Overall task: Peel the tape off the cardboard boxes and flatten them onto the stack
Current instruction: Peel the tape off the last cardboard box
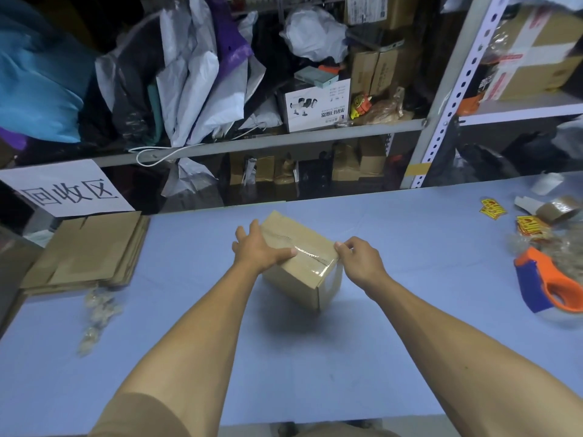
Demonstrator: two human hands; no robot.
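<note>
The tape point(310, 255) end was pinched by the right hand point(359, 261) at the cardboard box point(299, 263) corner — the left hand point(260, 249) pressed flat on top. Light, stiff, probably empty; the flattened stack point(85, 252) lay left of the box.

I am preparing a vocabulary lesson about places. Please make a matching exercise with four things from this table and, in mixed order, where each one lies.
Things:
1. box
2. flat stack
3. tape dispenser
4. tape roll

Places:
A. far right corner of the table
B. left edge, under the paper sign
C. middle, between the two hands
D. right edge, near side

Pairs: 1-C, 2-B, 3-D, 4-A

The left hand rests flat on the box; the right hand pinches the tape at its edge.
</note>
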